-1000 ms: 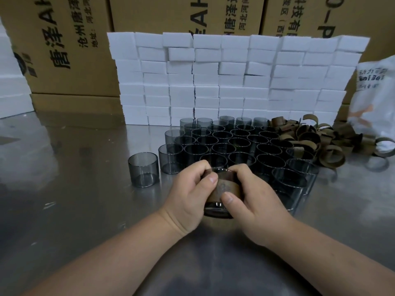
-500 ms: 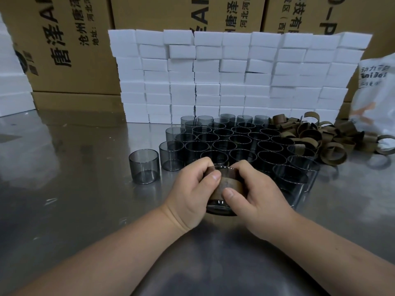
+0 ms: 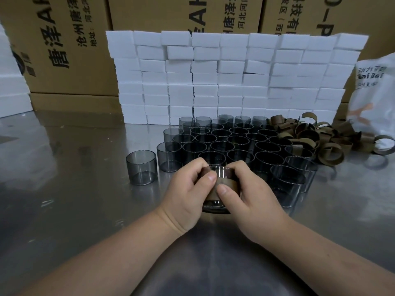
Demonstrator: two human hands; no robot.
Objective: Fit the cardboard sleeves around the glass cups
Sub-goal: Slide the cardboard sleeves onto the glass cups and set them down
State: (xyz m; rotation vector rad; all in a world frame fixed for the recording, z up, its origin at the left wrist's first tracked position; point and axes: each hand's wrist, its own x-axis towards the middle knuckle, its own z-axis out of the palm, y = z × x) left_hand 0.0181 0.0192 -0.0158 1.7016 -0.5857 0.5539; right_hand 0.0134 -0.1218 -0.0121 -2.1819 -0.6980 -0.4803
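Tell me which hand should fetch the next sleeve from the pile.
Right. The pile of sleeves lies right of the cups, nearer the right hand; the left hand would probably have to cross the cups.

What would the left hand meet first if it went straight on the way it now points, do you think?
The left hand grips the sleeved cup; beyond it, probably the front row of empty cups.

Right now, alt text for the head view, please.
The left hand and right hand press a brown cardboard sleeve around a smoky glass cup on a steel table. Behind stand many bare cups, a sleeve pile at right, and stacked white foam blocks.
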